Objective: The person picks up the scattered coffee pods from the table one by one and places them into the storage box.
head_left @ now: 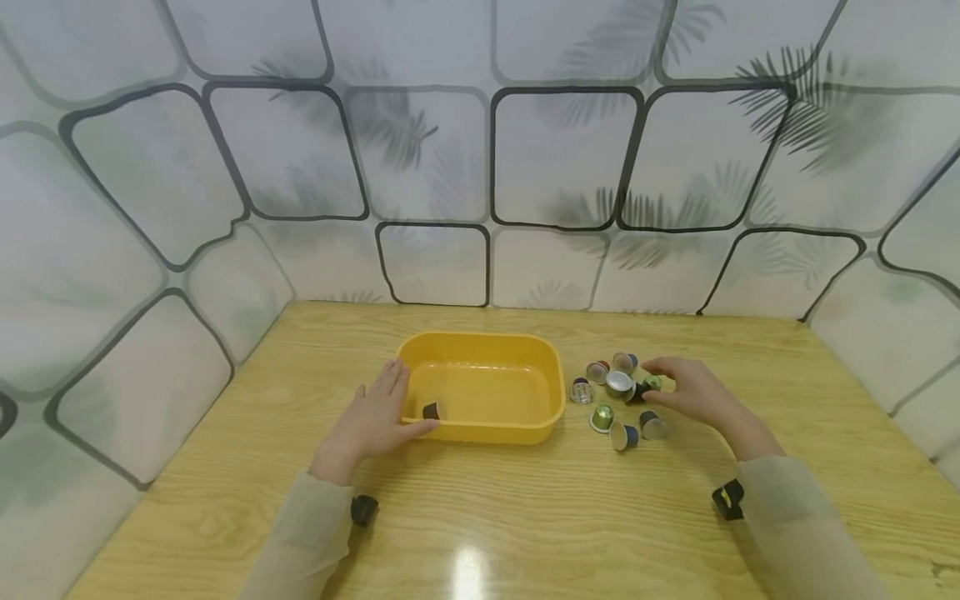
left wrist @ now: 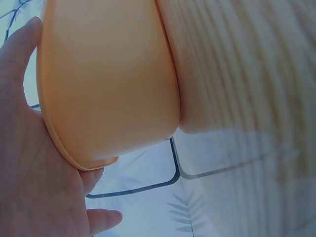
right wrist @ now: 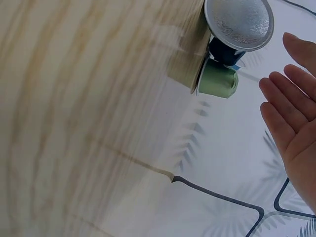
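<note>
A yellow plastic tub (head_left: pixel 480 337) stands in the middle of the wooden table, with one dark capsule (head_left: pixel 431 410) lying inside near its left end. My left hand (head_left: pixel 386 406) rests flat against the tub's left wall, fingers straight and thumb along the near rim. The left wrist view shows the palm (left wrist: pixel 29 173) pressed to the tub's wall (left wrist: pixel 108 84). Right of the tub lies a cluster of several coffee capsules (head_left: pixel 619 383). My right hand (head_left: pixel 686 390) hovers at the cluster's right side, holding nothing. In the right wrist view its fingers (right wrist: pixel 291 118) are straight beside a green capsule (right wrist: pixel 218 82).
Patterned white panels (head_left: pixel 562 158) wall the table (head_left: pixel 480 517) in at the back and on both sides. A green capsule (head_left: pixel 602 417) and a blue one (head_left: pixel 623 436) lie at the cluster's near edge. Bare wood stretches along the near edge.
</note>
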A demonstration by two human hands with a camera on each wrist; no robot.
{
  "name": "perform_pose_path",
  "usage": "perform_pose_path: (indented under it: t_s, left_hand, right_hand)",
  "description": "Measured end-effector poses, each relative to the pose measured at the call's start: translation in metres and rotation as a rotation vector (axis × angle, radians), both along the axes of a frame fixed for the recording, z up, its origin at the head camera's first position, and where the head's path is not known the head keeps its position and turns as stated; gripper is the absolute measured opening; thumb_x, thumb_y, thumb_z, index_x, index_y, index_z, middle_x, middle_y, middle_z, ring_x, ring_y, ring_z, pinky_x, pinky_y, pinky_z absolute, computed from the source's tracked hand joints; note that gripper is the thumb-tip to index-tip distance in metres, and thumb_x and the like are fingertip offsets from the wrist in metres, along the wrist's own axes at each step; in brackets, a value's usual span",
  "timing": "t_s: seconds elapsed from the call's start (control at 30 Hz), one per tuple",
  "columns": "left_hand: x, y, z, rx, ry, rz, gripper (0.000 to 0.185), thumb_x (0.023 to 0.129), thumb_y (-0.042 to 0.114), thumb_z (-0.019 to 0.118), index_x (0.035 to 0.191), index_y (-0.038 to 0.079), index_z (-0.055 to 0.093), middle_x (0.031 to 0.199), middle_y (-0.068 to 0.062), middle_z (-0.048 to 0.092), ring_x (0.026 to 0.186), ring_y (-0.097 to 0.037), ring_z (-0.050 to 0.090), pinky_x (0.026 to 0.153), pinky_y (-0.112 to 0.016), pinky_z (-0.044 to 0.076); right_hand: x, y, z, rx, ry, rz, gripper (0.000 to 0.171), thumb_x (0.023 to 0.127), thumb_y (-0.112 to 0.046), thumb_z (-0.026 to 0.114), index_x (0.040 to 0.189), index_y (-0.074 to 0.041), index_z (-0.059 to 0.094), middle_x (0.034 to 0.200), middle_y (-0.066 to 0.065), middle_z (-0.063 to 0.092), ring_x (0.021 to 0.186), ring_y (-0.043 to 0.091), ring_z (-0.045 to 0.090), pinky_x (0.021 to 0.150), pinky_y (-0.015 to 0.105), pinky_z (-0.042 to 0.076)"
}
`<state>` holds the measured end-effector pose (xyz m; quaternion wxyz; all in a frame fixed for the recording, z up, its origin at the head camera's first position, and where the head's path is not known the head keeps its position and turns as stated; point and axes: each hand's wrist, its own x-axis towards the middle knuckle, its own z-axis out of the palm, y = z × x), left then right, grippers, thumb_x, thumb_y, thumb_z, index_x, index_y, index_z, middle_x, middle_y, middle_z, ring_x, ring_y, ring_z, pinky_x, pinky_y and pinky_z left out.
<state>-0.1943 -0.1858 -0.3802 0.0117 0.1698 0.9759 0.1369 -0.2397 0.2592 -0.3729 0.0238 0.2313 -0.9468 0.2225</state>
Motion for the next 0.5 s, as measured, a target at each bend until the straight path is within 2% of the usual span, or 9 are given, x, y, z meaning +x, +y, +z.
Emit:
perform_pose_path:
  t_s: [0.5]
  left_hand:
    - [0.0,0.0,0.001,0.0,-0.008,0.002,0.103,0.076,0.072,0.037,0.139,-0.005,0.013,0.145,-0.018,0.005,0.132,-0.029,0.003,0.099,-0.058,0.012]
  right_hand:
    - [-0.014,0.003,-0.008,0.068,-0.039,-0.011,0.043,0.078,-0.008,0.065,0.113,0.012,0.051,0.108,0.028,0.054,0.099,0.042,0.051,0.081,0.051,0.041]
